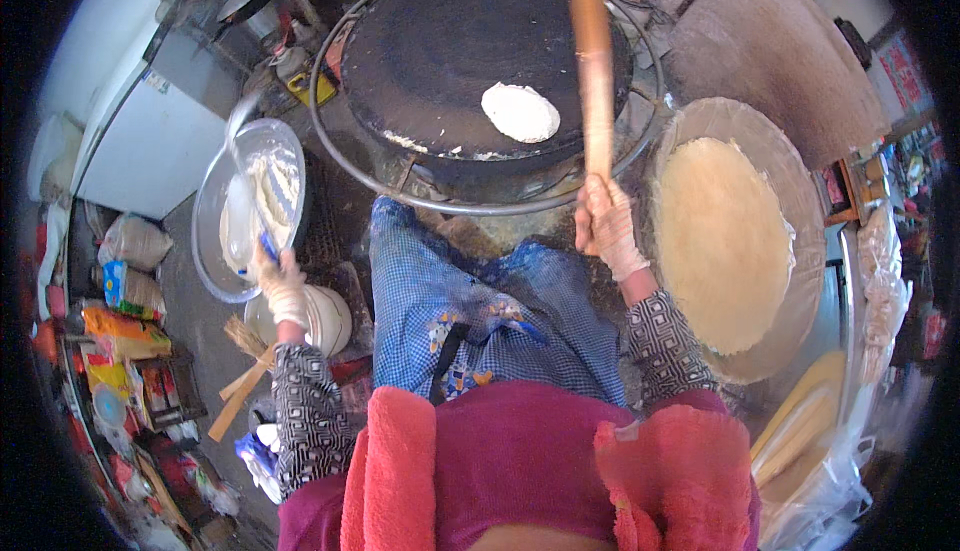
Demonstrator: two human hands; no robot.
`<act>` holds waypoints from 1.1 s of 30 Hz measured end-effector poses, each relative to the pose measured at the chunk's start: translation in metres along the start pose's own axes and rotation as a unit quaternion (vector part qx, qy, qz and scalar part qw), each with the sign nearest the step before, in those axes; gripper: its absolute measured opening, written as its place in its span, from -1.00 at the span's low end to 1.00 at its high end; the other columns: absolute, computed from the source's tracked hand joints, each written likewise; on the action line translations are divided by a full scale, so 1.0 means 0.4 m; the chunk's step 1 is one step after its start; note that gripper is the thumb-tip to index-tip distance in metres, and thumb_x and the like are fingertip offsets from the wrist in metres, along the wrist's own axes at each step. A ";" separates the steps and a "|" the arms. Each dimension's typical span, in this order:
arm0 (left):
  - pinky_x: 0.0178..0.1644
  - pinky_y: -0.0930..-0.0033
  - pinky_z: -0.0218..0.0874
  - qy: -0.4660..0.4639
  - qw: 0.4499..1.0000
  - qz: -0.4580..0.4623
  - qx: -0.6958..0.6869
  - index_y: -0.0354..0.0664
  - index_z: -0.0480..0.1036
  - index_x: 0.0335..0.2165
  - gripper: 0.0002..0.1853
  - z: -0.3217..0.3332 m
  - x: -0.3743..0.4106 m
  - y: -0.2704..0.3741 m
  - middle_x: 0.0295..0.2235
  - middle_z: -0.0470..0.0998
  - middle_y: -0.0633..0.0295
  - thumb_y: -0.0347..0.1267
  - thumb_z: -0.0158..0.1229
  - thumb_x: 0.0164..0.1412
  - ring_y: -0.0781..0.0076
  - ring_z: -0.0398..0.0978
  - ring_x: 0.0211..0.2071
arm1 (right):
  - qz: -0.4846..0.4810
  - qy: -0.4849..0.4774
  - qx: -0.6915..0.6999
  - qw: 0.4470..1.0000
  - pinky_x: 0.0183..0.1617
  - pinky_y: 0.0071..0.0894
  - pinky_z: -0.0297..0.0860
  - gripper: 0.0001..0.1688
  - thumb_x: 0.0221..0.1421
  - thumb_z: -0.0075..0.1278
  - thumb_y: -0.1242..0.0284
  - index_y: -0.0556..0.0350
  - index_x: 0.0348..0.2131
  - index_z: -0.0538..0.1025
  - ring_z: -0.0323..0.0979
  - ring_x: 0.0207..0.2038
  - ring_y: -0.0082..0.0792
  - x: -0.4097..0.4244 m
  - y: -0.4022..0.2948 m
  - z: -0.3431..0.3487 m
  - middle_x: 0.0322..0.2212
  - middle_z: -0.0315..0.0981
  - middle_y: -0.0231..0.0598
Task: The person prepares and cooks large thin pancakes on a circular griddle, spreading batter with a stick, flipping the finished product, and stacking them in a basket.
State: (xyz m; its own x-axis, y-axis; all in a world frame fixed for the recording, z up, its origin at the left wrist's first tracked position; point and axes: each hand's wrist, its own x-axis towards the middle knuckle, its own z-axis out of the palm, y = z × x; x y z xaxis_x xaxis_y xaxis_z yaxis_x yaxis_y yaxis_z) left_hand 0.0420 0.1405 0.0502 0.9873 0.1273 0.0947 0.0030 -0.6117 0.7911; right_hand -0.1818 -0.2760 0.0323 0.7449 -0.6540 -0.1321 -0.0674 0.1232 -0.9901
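A large round black griddle (465,48) stands in front of me, with a mound of white batter (520,112) near its near right edge and pale scraps along the near rim. At the left, my gloved left hand (281,285) is closed on a blurred ladle (244,198) with a blue handle, over a clear plastic basin (204,251) of white batter. My gloved right hand (606,225) grips a long wooden stick (591,86), which reaches up across the right part of the griddle; its far end is out of view.
A metal ring (450,207) surrounds the griddle. To the right, a round thin flatbread (724,243) lies on a round tray (806,266). A white bucket (337,318) and a straw brush (246,337) are at the lower left, near packaged goods (124,330).
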 end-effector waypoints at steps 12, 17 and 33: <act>-0.01 0.24 0.24 -0.131 0.938 -0.015 0.321 -0.25 0.16 0.16 -0.39 0.068 0.156 -0.311 0.04 0.34 -0.04 -0.38 0.10 0.15 0.11 0.36 -0.05 | -0.132 -0.010 -0.540 0.831 -0.46 0.01 0.39 -0.59 0.22 -0.16 0.18 0.20 -0.42 0.37 0.48 -0.56 0.04 -0.026 0.010 0.043 -0.64 0.47 -0.01; 0.08 0.18 0.18 -0.169 0.911 -0.031 0.376 -0.31 0.19 0.13 -0.38 0.054 0.202 -0.330 0.06 0.32 -0.09 -0.33 0.12 0.13 0.02 0.34 0.01 | -0.210 0.041 -0.479 0.851 -0.55 -0.05 0.37 -0.58 0.22 -0.14 0.17 0.21 -0.41 0.37 0.48 -0.58 -0.01 0.040 0.101 0.034 -0.68 0.44 -0.02; 0.19 0.03 -0.02 -0.255 0.813 0.471 0.229 -0.22 0.44 -0.13 -0.57 0.330 -0.210 0.214 -0.10 0.46 0.08 -0.26 0.18 0.01 0.07 0.27 0.08 | -0.223 0.044 -0.590 0.775 -0.58 -0.09 0.39 -0.69 0.18 -0.14 0.32 0.22 -0.45 0.43 0.51 -0.60 -0.11 0.133 0.072 0.066 -0.65 0.50 -0.09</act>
State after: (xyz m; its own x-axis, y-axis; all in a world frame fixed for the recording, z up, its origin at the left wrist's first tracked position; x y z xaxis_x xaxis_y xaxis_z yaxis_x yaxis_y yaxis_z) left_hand -0.0197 -0.0257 0.0302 0.5236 -0.8342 0.1729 -0.8484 -0.4923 0.1945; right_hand -0.1267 -0.2876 -0.0020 0.8240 -0.4901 0.2844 -0.4147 -0.8636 -0.2868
